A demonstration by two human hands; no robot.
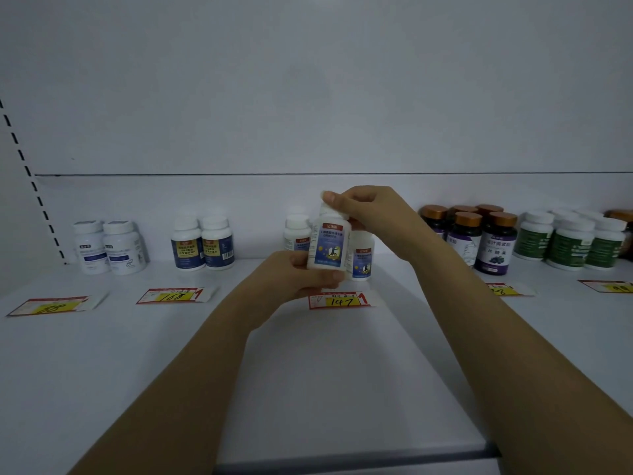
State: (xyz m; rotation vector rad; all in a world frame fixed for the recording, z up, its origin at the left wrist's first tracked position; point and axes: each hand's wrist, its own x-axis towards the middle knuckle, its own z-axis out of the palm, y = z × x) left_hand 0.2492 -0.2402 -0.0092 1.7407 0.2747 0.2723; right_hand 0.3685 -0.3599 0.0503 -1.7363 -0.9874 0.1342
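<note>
A white pill bottle point(329, 243) with a blue label and a red band is held upright above the white shelf point(308, 371), in the middle of the view. My left hand point(294, 274) grips its base from below and the left. My right hand point(368, 210) curls over its white cap from the right, thumb tip on the cap's left edge. Two matching bottles stand behind it, one to the left point(297, 233) and one to the right point(362, 257). A red and yellow price tag point(339, 299) marked 147 lies just below the held bottle.
Along the shelf's back stand two white bottles point(108, 246) at far left, two dark-blue-labelled bottles point(202, 243), several dark bottles with copper caps point(479, 234), and green-labelled white bottles point(572, 240) at right. Other price tags point(171, 295) lie in front of them.
</note>
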